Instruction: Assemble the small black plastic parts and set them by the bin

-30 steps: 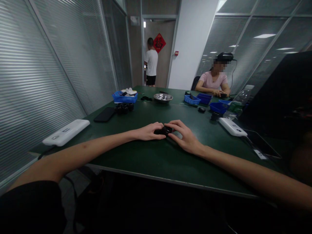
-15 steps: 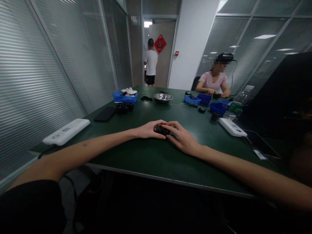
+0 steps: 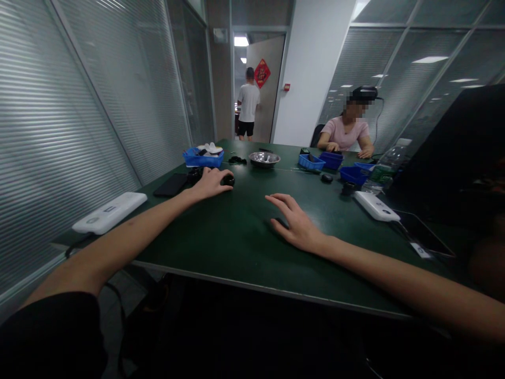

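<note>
My left hand (image 3: pixel 211 182) is stretched out to the far left of the green table (image 3: pixel 236 242) and closes on a small black round part (image 3: pixel 228 180). It sits next to a cluster of similar black parts (image 3: pixel 196 175) in front of a blue tray (image 3: pixel 202 157). My right hand (image 3: pixel 294 223) rests on the table's middle with fingers spread and flat, holding nothing.
A black phone (image 3: pixel 170 185) and a white device (image 3: pixel 110 212) lie at the left. A steel bowl (image 3: pixel 264 158), blue bins (image 3: pixel 329 159), a bottle (image 3: pixel 384 168) and another white device (image 3: pixel 374 205) stand further back. A seated person (image 3: pixel 347 131) works across the table; another person (image 3: pixel 248 102) stands in the doorway.
My left hand carried the black part from the table's middle out to the left by the cluster. My right hand let go and now lies flat and open.
</note>
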A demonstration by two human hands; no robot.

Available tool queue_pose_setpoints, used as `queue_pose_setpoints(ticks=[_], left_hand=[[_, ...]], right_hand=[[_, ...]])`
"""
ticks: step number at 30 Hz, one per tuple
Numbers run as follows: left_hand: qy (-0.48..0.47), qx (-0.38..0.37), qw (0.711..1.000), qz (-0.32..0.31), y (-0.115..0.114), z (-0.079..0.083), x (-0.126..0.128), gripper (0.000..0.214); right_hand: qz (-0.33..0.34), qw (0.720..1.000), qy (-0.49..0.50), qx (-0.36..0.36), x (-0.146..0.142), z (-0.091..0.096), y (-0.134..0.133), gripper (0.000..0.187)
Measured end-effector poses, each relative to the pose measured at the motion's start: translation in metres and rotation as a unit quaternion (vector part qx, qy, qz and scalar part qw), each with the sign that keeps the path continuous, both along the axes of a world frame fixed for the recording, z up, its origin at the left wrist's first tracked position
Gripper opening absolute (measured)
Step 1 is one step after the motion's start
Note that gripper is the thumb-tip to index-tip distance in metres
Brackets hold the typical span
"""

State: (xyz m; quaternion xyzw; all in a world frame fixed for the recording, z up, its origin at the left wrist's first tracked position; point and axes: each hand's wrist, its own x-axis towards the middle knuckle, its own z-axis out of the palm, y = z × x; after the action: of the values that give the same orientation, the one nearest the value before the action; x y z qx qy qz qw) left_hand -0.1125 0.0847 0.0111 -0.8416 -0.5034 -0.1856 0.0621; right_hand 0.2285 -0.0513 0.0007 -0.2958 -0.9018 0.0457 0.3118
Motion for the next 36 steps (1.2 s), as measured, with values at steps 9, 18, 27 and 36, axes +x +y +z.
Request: queue_pose_setpoints(ticks=[9,18,27,36], left_hand=[[0.054,0.098,0.988,0.105,0.016,-0.007,-0.053,0.058],[0.073,0.067,0.988,0.12,0.024,-0.014,-0.056,0.071],[0.069,0.073,0.987,0.129,0.018,-0.011,-0.051,0.075],[-0.009,0.185,0.982,-0.035,-0.022,0.012,0.005,0.045]], right_hand=[[0.003,1.0,-0.003,0.001,0.001,-0.002,0.001,0.062],[0.01,1.0,-0.005,0.002,0.001,-0.002,-0.002,0.057],[-0.199,0.974,-0.039,0.098,0.061,0.008,0.074,0.045],[-0.514,0.832,-0.2,0.067,0.207,0.005,0.14,0.053]])
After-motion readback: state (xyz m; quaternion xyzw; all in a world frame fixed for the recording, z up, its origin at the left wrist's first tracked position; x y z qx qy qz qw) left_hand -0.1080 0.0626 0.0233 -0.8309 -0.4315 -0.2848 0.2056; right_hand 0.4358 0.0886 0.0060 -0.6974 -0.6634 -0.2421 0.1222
